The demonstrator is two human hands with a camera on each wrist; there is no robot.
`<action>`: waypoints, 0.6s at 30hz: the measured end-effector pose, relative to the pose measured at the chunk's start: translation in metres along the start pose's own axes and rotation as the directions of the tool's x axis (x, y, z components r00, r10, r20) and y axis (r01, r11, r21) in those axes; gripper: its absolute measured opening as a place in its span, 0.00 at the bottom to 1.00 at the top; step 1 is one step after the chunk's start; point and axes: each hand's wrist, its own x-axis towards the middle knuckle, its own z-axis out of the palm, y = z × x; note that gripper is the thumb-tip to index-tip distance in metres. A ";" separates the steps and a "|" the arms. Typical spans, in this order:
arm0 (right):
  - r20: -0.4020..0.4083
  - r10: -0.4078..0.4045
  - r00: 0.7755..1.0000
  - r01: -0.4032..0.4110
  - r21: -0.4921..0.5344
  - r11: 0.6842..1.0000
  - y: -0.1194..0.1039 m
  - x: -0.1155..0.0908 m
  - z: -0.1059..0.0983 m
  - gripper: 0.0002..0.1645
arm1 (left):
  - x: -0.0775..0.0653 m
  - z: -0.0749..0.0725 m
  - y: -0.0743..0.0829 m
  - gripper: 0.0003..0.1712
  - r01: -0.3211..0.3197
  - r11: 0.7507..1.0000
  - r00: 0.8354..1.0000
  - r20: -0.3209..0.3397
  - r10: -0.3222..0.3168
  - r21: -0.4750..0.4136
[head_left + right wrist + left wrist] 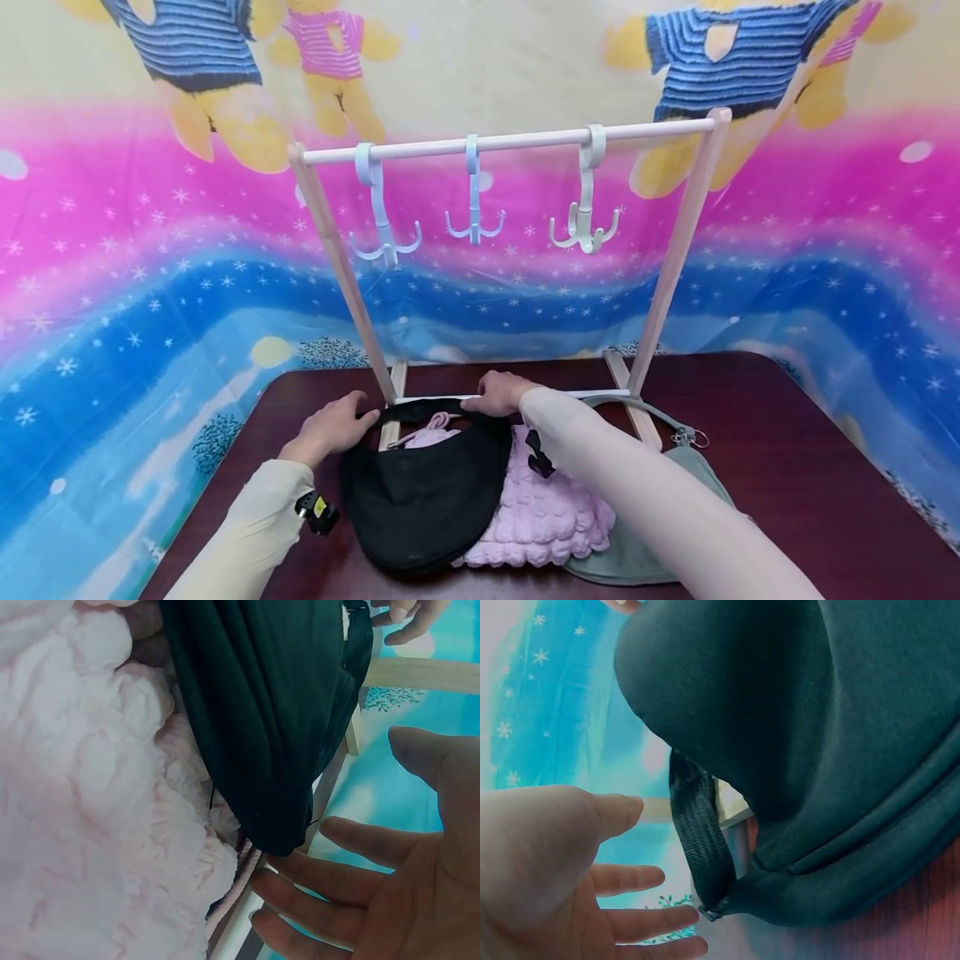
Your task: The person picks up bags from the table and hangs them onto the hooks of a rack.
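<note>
A black shoulder bag (pixel 429 500) lies on the table, its wide strap (pixel 420 408) arched toward the rack. My left hand (pixel 333 429) is at the bag's upper left, thumb and fingers apart; in the left wrist view the fingertips (pixel 682 916) come right up to the strap's end. On the strap's other side is my right hand (pixel 504 393). In the right wrist view its loosely extended fingers (pixel 330 877) reach the narrow end of the black bag (pixel 262 750). Partly under the black bag lies a pink puffy quilted bag (pixel 543 517).
A grey-green bag (pixel 637 542) with a metal ring lies at right, partly hidden by my right sleeve. Behind the bags stands a wooden rack (pixel 678 258), with three pronged hangers, one a white hanger (pixel 587 200), on its top bar. A patterned cloth backdrop (pixel 135 275) surrounds the dark table (pixel 787 467).
</note>
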 end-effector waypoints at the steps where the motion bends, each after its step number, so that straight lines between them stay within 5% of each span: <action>1: 0.003 -0.002 1.000 0.002 0.005 1.000 0.000 0.000 0.000 0.36 | 0.001 0.001 -0.001 0.33 0.002 1.000 1.000 0.002 -0.002 0.000; 18: 0.026 -0.019 0.999 0.019 -0.001 1.000 0.000 0.002 0.003 0.35 | 0.011 0.011 -0.006 0.22 0.010 1.000 1.000 0.008 -0.010 -0.013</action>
